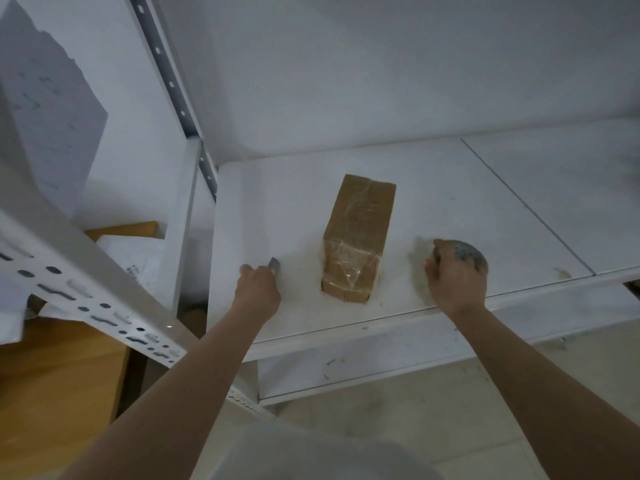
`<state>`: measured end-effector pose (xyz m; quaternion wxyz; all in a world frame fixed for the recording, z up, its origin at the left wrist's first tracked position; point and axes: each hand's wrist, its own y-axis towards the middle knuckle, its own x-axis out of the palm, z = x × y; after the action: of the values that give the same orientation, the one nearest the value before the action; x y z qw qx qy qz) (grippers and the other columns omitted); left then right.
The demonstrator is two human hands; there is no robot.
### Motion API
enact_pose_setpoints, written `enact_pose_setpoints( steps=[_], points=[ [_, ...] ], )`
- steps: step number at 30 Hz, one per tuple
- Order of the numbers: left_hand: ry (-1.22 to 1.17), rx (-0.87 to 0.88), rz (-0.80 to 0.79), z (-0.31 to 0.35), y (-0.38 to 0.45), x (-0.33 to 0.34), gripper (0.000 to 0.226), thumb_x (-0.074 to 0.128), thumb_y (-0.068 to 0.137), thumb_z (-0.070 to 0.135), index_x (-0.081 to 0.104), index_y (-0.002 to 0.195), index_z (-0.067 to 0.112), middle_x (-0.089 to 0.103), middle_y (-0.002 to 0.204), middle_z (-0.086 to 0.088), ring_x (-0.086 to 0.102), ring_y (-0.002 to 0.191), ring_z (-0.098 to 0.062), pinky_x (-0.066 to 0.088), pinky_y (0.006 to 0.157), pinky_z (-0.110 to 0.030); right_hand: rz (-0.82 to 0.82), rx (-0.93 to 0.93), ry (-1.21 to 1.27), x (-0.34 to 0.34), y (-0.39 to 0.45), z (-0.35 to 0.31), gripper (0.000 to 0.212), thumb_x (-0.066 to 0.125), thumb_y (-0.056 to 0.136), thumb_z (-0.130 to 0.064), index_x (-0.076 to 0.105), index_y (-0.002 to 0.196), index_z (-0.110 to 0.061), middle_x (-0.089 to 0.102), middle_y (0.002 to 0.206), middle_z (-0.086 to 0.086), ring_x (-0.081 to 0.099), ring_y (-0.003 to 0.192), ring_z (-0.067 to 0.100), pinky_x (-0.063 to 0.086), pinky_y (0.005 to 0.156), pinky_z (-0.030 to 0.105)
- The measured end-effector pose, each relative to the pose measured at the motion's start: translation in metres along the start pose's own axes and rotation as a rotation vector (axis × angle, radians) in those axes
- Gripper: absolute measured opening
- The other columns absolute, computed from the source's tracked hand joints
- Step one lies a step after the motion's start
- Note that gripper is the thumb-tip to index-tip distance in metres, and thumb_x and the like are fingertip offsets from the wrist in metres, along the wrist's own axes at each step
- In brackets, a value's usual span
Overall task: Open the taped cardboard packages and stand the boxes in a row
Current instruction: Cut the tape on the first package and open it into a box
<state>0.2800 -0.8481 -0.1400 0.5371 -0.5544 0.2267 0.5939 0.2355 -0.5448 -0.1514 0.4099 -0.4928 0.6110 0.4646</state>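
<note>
Both hands are kept off the taped box (356, 239): left hand (258, 289), at 9 o'clock, grips a blade (274, 264) ready for cutting, right hand (455, 275), at 3, is closed around something grey (467, 253).

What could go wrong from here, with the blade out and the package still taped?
1. The left hand holds a cutter with its blade exposed, close beside the taped cardboard package; a slip across the glossy tape could cut too deep into the contents.
2. The right hand grips a dark round object, so nothing steadies the package; it may slide on the white shelf.
</note>
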Motion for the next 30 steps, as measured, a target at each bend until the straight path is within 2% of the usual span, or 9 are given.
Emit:
enact_pose_setpoints(
  steps=[3, 5, 9, 14, 16, 18, 21, 25, 30],
  points=[
    [0.062, 0.016, 0.049, -0.001, -0.001, 0.004, 0.035, 0.043, 0.097, 0.006, 0.048, 0.131, 0.002, 0.040, 0.127, -0.020, 0.041, 0.117, -0.035, 0.038, 0.096, -0.037, 0.084, 0.016, 0.092, -0.010, -0.002, -0.005, 0.040, 0.057, 0.095, -0.026, 0.057, 0.127, -0.003, 0.063, 0.118, 0.027, 0.055, 0.112, 0.046, 0.040, 0.098, 0.054],
    [-0.039, 0.073, 0.097, 0.004, -0.004, -0.006, 0.037, 0.041, 0.102, 0.018, 0.047, 0.135, 0.002, 0.038, 0.137, -0.022, 0.036, 0.127, -0.038, 0.033, 0.105, -0.039, 0.110, -0.009, 0.195, -0.023, -0.006, -0.014, 0.047, 0.045, 0.096, -0.035, 0.056, 0.129, -0.003, 0.062, 0.119, 0.024, 0.055, 0.111, 0.044, 0.042, 0.095, 0.050],
    [-0.703, 0.291, 0.189, 0.023, -0.020, -0.037, 0.041, 0.045, 0.104, 0.029, 0.051, 0.140, 0.013, 0.050, 0.145, -0.003, 0.046, 0.134, -0.019, 0.034, 0.114, -0.032, 0.010, -0.037, 0.513, -0.054, -0.020, -0.047, 0.047, 0.036, 0.104, -0.037, 0.045, 0.141, -0.010, 0.061, 0.126, 0.013, 0.057, 0.117, 0.029, 0.039, 0.094, 0.033],
    [-1.204, 0.405, -0.091, 0.052, -0.045, -0.043, 0.038, 0.046, 0.102, 0.030, 0.053, 0.138, 0.021, 0.060, 0.134, 0.007, 0.055, 0.125, -0.006, 0.045, 0.108, -0.032, -0.203, -0.103, 0.679, -0.065, -0.036, -0.085, 0.056, 0.033, 0.103, -0.040, 0.025, 0.155, -0.018, 0.061, 0.122, 0.002, 0.058, 0.117, 0.024, 0.044, 0.103, 0.037],
    [-1.195, 0.481, -0.176, 0.055, -0.053, -0.043, 0.027, 0.048, 0.099, 0.036, 0.061, 0.122, 0.036, 0.071, 0.115, 0.013, 0.064, 0.110, -0.001, 0.051, 0.094, -0.021, -0.244, -0.174, 0.617, -0.060, -0.037, -0.087, 0.062, 0.030, 0.102, -0.046, 0.020, 0.156, -0.018, 0.065, 0.121, 0.004, 0.062, 0.112, 0.023, 0.048, 0.097, 0.038],
    [-1.110, 0.534, -0.174, 0.055, -0.055, -0.044, 0.021, 0.056, 0.092, 0.044, 0.065, 0.111, 0.042, 0.074, 0.105, 0.015, 0.067, 0.102, -0.001, 0.052, 0.090, -0.020, -0.249, -0.197, 0.610, -0.060, -0.037, -0.084, 0.068, 0.029, 0.098, -0.053, 0.018, 0.156, -0.020, 0.067, 0.119, 0.002, 0.063, 0.107, 0.018, 0.050, 0.093, 0.033],
    [-0.985, 0.560, -0.106, 0.053, -0.053, -0.041, 0.033, 0.070, 0.088, 0.038, 0.066, 0.120, 0.030, 0.074, 0.105, 0.012, 0.069, 0.101, -0.004, 0.053, 0.095, -0.033, -0.271, -0.221, 0.674, -0.063, -0.036, -0.083, 0.080, 0.033, 0.087, -0.066, 0.027, 0.152, -0.020, 0.069, 0.112, -0.003, 0.066, 0.098, 0.009, 0.054, 0.090, 0.031],
    [-0.902, 0.543, 0.002, 0.052, -0.050, -0.031, 0.051, 0.072, 0.087, 0.029, 0.058, 0.136, 0.023, 0.073, 0.109, 0.012, 0.066, 0.101, 0.004, 0.051, 0.090, -0.015, -0.238, -0.246, 0.597, -0.057, -0.036, -0.083, 0.103, 0.038, 0.077, -0.085, 0.021, 0.153, -0.017, 0.072, 0.099, 0.000, 0.069, 0.087, 0.011, 0.058, 0.077, 0.038],
    [-0.916, 0.514, 0.049, 0.049, -0.046, -0.021, 0.057, 0.073, 0.086, 0.025, 0.054, 0.140, 0.025, 0.070, 0.118, 0.012, 0.062, 0.106, 0.009, 0.047, 0.095, -0.012, -0.167, -0.225, 0.451, -0.052, -0.040, -0.084, 0.104, 0.037, 0.078, -0.077, 0.012, 0.156, -0.013, 0.069, 0.088, 0.011, 0.066, 0.079, 0.023, 0.054, 0.073, 0.041]
  ],
)
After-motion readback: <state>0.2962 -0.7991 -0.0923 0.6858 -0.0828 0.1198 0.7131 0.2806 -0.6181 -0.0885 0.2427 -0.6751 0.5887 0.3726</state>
